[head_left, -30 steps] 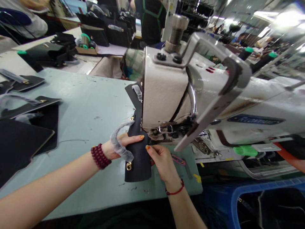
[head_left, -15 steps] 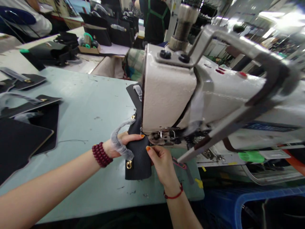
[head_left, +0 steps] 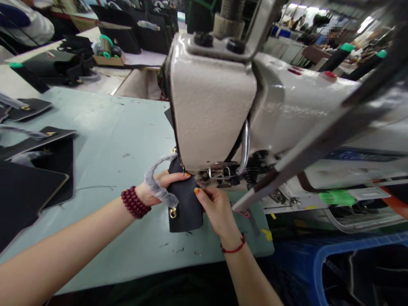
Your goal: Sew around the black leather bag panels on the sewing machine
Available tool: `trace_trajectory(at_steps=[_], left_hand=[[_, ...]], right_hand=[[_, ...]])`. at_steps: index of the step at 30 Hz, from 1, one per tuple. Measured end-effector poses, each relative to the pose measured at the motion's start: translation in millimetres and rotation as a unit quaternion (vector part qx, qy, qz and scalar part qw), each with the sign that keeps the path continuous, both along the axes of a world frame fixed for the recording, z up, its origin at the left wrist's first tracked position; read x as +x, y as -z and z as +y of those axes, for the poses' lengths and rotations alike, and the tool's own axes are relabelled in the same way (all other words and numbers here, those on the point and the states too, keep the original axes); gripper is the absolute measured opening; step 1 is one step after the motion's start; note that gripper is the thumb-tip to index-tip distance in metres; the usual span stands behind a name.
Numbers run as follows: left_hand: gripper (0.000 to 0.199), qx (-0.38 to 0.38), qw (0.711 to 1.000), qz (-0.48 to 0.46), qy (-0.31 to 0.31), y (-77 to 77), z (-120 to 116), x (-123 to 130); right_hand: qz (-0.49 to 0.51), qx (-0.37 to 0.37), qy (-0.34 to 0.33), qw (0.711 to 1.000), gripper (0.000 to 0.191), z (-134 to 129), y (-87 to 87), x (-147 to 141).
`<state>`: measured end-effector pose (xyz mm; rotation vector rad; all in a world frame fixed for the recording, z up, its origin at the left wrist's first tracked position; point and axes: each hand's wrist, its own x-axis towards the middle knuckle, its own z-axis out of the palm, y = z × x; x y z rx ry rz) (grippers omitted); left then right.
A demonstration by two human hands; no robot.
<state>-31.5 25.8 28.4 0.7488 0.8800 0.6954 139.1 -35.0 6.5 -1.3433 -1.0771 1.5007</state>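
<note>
A black leather bag panel (head_left: 186,208) with gold hardware lies under the head of a white sewing machine (head_left: 213,97). Its handle (head_left: 156,187), wrapped in clear plastic, arches up from the panel. My left hand (head_left: 161,182) reaches through under that handle and grips the panel, thumb on top near the needle area; its other fingers are mostly hidden. My right hand (head_left: 216,208) pinches the panel's right edge between thumb and fingers, just in front of the presser area. The panel's far end disappears behind the machine head.
Black bag pieces (head_left: 35,182) with wrapped handles are stacked at the left of the pale green table (head_left: 108,140). A blue crate (head_left: 318,272) stands at lower right. A small box (head_left: 110,59) with thread spools sits behind, among black bags. A person in white (head_left: 32,25) is at far left.
The view has shifted closer to the machine, so its head looks larger and covers more of the panel's far end. Both hands keep their hold on the panel.
</note>
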Motion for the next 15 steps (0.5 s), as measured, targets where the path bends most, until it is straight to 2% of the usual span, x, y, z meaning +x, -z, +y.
trace_trajectory(at_steps=[2,5,9,11,15], left_hand=[[0.034,-0.003,1.000,-0.004,-0.010,1.9,-1,1],[0.045,0.011,0.999,0.037,-0.013,0.2,-2,3],[0.036,0.042,0.998,0.046,-0.008,1.6,-3,1],[0.034,0.096,0.994,0.049,-0.014,12.0,-5,-4],[0.045,0.233,0.965,0.109,-0.054,46.4,-22,-15]], right_hand=[[-0.003,-0.001,0.000,1.000,0.036,0,-0.1,0],[-0.019,0.001,-0.010,1.000,0.036,-1,-1.9,2],[-0.080,0.036,-0.031,0.996,0.037,0,-5.7,5],[-0.101,0.049,-0.043,0.993,0.036,1,-7.3,9],[-0.119,0.062,-0.078,0.988,0.035,7,-13.5,23]])
